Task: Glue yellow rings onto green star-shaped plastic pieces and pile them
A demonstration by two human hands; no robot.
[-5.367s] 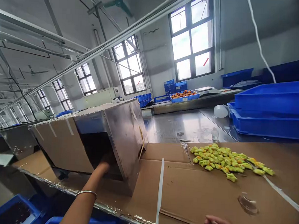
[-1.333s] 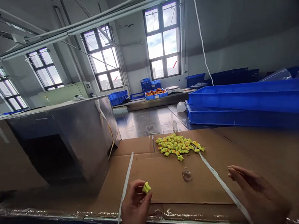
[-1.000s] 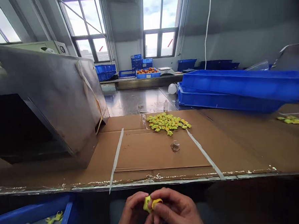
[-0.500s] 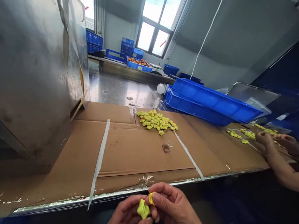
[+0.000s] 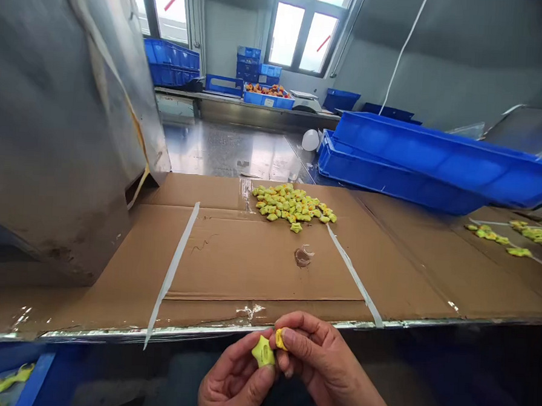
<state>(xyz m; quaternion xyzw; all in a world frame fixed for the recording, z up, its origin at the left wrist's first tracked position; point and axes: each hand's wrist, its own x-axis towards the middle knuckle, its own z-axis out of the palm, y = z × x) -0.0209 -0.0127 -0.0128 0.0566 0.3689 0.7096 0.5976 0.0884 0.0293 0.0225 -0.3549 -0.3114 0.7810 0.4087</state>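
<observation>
A green star is pinched between the thumb and fingers of the left hand, and a small yellow tab is gripped between the thumb and forefinger of the right hand. The two hands are held close together, just below the front edge of the cardboard sheet (whether the tab is joined to the star cannot be told, as the fingers cover that spot). Only this one piece is in hand. A large heap of stars is left lying on the cardboard, out of reach of neither hand's present grip and touched by neither, and a thinner scatter of stars is spread out towards the right. A few pieces are seen in the blue bin below the edge at lower left, while far more are left out on the cardboard.
</observation>
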